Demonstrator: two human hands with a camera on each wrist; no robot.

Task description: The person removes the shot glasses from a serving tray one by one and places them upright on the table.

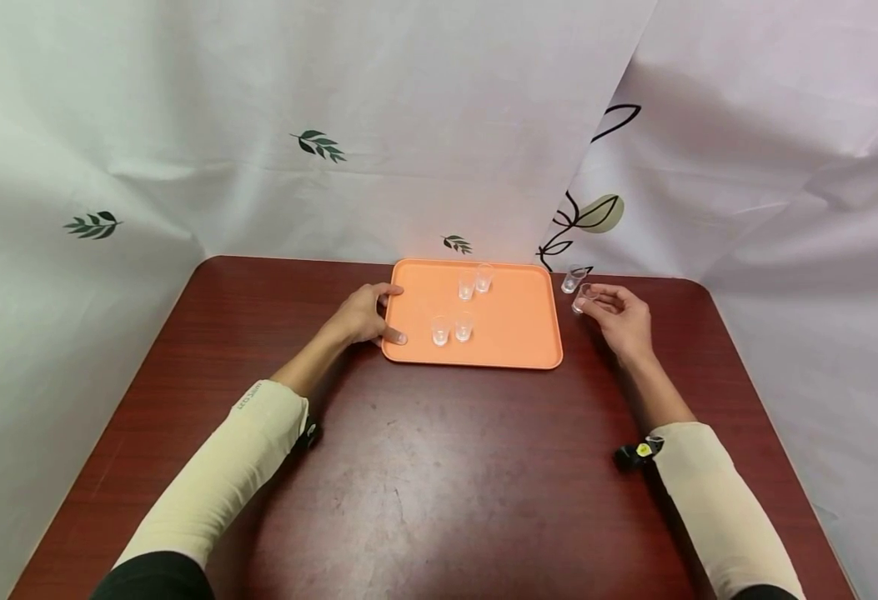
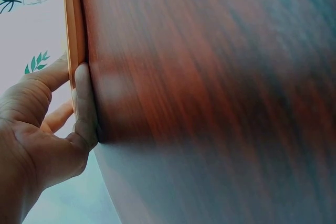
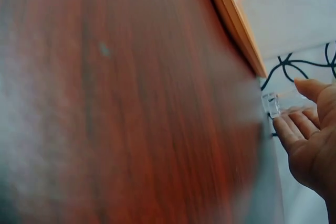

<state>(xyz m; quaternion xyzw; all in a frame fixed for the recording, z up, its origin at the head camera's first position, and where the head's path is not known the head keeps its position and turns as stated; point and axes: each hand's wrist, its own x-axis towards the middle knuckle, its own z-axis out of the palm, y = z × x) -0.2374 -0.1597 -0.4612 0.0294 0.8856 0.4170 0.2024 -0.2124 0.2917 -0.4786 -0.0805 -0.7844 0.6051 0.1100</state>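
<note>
At the far side of the worktop (image 1: 401,467), I see an orange tray (image 1: 517,333), its left end held by my left grip (image 1: 361,317). The left grip is spread wide, thumb and fingers bent about the rim; some fingers are hidden. Four cups, clear and upright, stand on the tray: front-left cup (image 1: 440,333), front-right cup (image 1: 464,327), rear-left cup (image 1: 466,287) and rear-right cup (image 1: 484,278). Their transparent walls are faint, and I cannot tell whether they contain anything.

Right of the tray, my right grip (image 1: 623,323) is narrowed to a pinch on a held cup (image 1: 580,301), partly covered by the fingers. I cannot tell whether its base touches the worktop. Just behind it stands a loose cup (image 1: 571,279), its rim confused with the dark print of the curtain (image 1: 439,100).

In both wrist views the tray appears nearly edge-on, concealing most of its upper face. Each grip is cut off by the frame in its own wrist view, and the right view is blurred. The head view crops the pale sleeves (image 1: 217,475) and the worktop's near edge.
</note>
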